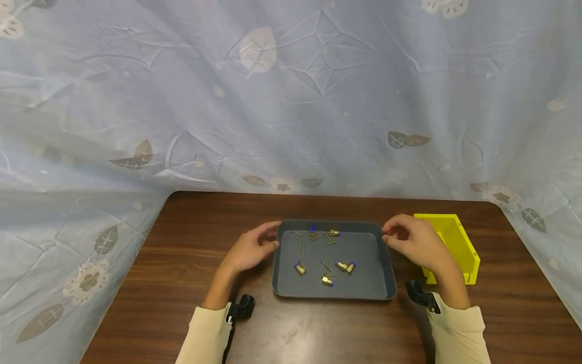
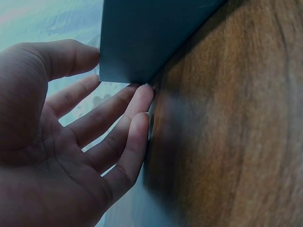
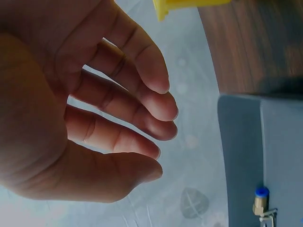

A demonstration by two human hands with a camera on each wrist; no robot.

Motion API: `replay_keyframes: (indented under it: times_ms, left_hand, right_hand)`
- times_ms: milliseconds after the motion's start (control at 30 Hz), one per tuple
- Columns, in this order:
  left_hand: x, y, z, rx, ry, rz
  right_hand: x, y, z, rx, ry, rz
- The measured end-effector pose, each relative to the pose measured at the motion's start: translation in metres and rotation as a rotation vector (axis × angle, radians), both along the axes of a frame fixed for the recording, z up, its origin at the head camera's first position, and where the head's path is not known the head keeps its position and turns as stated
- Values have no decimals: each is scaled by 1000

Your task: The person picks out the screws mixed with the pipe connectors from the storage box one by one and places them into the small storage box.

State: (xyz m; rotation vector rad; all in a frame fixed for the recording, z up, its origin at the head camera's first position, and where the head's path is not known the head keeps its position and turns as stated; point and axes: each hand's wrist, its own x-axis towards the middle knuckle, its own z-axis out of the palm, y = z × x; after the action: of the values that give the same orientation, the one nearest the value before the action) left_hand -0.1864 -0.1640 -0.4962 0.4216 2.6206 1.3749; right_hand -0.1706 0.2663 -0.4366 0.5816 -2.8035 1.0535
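A shallow dark grey tray lies on the table, holding several brass push-fit fittings with blue collars and several thin brass-coloured pins or screws. My left hand is at the tray's left side. In the left wrist view, its thumb touches the tray wall and the fairly straight fingers reach to its lower edge. Beside the tray's far right corner is my right hand, fingers loosely bent and nothing between them. The right wrist view shows a gap between those fingertips and the tray.
A yellow open bin stands right of the tray, partly behind my right hand and forearm. The brown wooden table ends at a patterned cloth hanging behind it. Black wrist mounts sit on both forearms.
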Motion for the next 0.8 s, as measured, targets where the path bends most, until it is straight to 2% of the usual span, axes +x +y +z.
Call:
replay_keyframes:
  times_ms: [533, 800]
  left_hand:
    - [2, 2, 2, -8, -3, 13]
    - [2, 1, 3, -12, -1, 14]
  right_hand:
    - [-8, -32, -5, -12, 25, 115]
    - [-23, -51, -7, -26, 18, 181]
